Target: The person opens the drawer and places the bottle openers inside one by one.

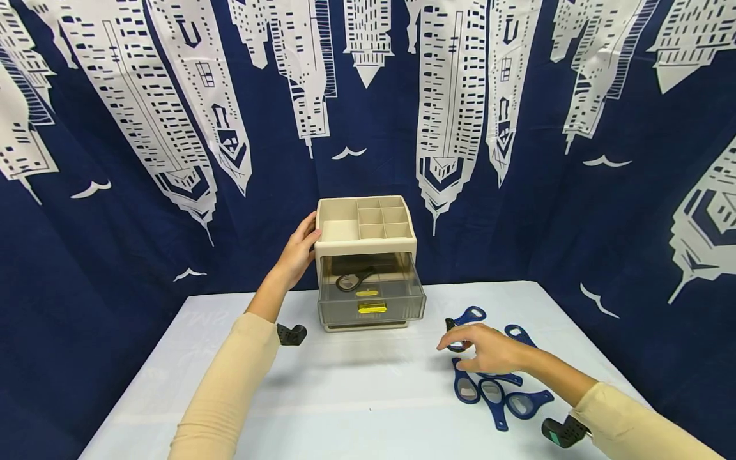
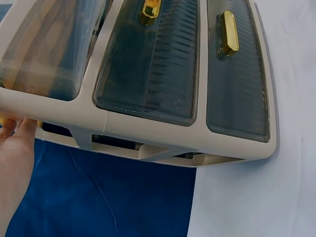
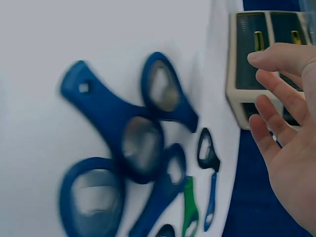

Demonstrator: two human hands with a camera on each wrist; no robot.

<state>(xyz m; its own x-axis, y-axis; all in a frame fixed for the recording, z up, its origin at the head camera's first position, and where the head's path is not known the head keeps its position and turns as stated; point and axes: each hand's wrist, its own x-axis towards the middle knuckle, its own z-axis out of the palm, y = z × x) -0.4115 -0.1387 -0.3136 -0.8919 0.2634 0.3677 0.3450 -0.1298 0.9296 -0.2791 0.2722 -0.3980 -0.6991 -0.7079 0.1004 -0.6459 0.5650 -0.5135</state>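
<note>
My left hand (image 1: 294, 255) touches the left side of a beige desktop organizer (image 1: 366, 246), near its top edge. The organizer's upper clear grey drawer (image 1: 405, 309) is pulled out, and a black magnifying glass (image 1: 363, 275) lies inside. In the left wrist view, the fingers (image 2: 25, 129) meet the organizer's side wall. My right hand (image 1: 489, 348) hovers over a loose group of magnifying glasses, fingers loosely bent and holding nothing. Beneath and around it are a blue magnifying glass (image 1: 497, 414), another blue magnifying glass (image 1: 539, 398) and a black-handled one (image 1: 450, 324).
Farther back on the white table (image 1: 345, 396) lies a blue magnifying glass (image 1: 460, 319). A green magnifying glass (image 3: 189, 197) shows in the right wrist view. Shallow compartments (image 1: 383, 231) top the organizer. A dark blue curtain (image 1: 368, 172) hangs behind the table.
</note>
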